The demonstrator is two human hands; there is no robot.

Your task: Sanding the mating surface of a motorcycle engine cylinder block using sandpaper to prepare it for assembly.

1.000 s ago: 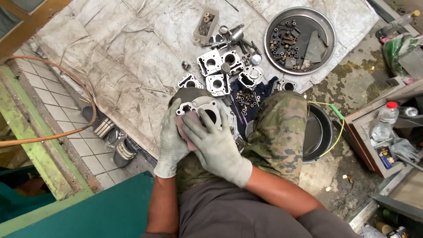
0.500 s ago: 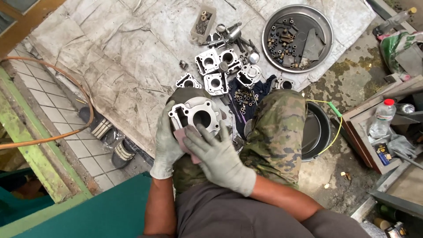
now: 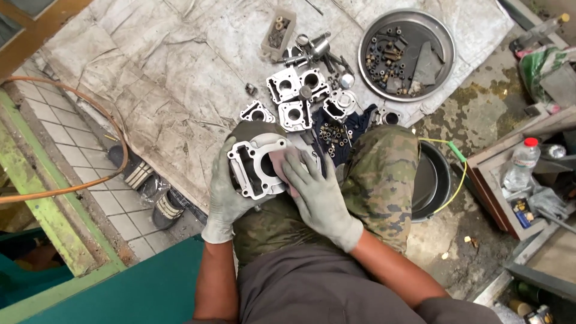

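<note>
We are cradling a heavy, rigid metal engine cylinder block [image 3: 255, 165] from below in our gloved left hand [image 3: 225, 198], fingers wrapped around its edge, while our right hand [image 3: 318, 195] is pressing flat, fingers spread, on its gasket face.

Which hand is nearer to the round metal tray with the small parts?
Right. The right hand rests on the engine cylinder, below-left of the round tray. The left hand holds the cylinder's far side, further from the tray.

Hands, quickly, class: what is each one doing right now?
Left hand: closed around the metal cylinder block, holding it.
Right hand: fingers flat, pressing a pinkish pad on the block.
</note>
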